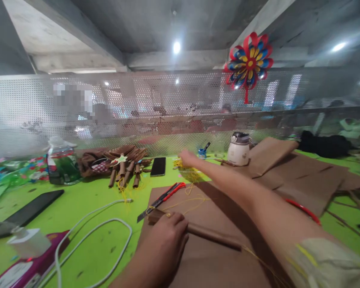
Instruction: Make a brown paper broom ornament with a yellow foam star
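My left hand is closed around a rolled brown paper tube, which lies slanted over a flat brown paper sheet. Thin yellow string loops near the tube's left end and trails across the sheet. My right hand is stretched far forward at a tangle of yellow string; it is blurred and its fingers do not show clearly. Just beyond my left hand lies a cutter knife with a red handle, its blade pointing left.
Several tied paper rolls and a phone lie behind the sheet. At left are a power strip, white cable and green-filled bottle. A cup and stacked brown paper are at right; mesh stands behind.
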Demonstrator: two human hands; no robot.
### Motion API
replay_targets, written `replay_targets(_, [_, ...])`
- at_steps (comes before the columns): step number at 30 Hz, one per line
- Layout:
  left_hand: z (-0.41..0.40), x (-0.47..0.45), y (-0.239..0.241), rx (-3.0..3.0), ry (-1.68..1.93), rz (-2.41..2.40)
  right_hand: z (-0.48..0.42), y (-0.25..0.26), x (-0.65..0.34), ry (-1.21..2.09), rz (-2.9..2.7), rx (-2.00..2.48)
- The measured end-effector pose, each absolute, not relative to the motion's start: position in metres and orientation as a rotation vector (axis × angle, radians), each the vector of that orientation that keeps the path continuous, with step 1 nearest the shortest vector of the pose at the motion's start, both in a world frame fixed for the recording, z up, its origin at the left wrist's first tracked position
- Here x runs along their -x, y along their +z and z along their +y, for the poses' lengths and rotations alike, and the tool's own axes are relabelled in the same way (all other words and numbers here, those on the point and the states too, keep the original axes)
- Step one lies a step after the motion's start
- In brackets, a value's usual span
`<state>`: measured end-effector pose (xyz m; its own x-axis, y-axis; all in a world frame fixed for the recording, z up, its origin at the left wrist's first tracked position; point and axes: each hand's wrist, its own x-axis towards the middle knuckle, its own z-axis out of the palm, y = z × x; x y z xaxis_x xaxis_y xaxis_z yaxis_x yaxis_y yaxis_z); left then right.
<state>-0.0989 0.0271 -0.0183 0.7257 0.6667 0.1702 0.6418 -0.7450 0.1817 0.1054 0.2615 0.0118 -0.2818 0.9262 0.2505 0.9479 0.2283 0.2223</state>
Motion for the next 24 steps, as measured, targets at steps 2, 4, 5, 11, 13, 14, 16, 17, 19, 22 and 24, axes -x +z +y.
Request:
replay_targets(2, [0.027, 0.100, -0.019, -2.847, 0.353, 1.047, 0.245, 0.023, -0.120, -0.509, -2.406, 1.797])
replay_targets(4, [0.028, 0.100, -0.019, -2.883, 0.354, 1.012, 0.222, 0.036, -0.141, -0.508, -2.378, 1.764])
replay_targets(5, [0.029, 0.101, -0.020, -2.898, 0.347, 1.001, 0.207, 0.043, -0.152, -0.505, -2.360, 1.749])
replay_targets(11, [0.037, 0.097, -0.020, -2.985, 0.346, 0.971, 0.093, 0.048, -0.212, -0.452, -2.106, 1.781])
replay_targets(13, [0.039, 0.096, -0.020, -2.988, 0.355, 0.948, 0.054, 0.038, -0.224, -0.404, -2.041, 1.797])
replay_targets(14, [0.040, 0.096, -0.019, -2.993, 0.357, 0.933, 0.037, 0.032, -0.230, -0.372, -2.022, 1.801])
replay_targets(16, [0.041, 0.096, -0.018, -3.015, 0.363, 0.903, 0.008, 0.019, -0.239, -0.315, -1.985, 1.814])
replay_targets(17, [0.042, 0.096, -0.017, -3.032, 0.367, 0.886, -0.002, 0.012, -0.244, -0.283, -1.963, 1.823])
replay_targets(19, [0.042, 0.097, -0.016, -3.073, 0.366, 0.845, -0.015, 0.000, -0.253, -0.244, -1.938, 1.841])
replay_targets(22, [0.043, 0.097, -0.016, -3.142, 0.352, 0.775, -0.015, -0.015, -0.265, -0.239, -1.945, 1.850])
replay_targets(24, [0.042, 0.095, -0.016, -3.176, 0.373, 0.754, -0.005, -0.021, -0.270, -0.243, -1.975, 1.852])
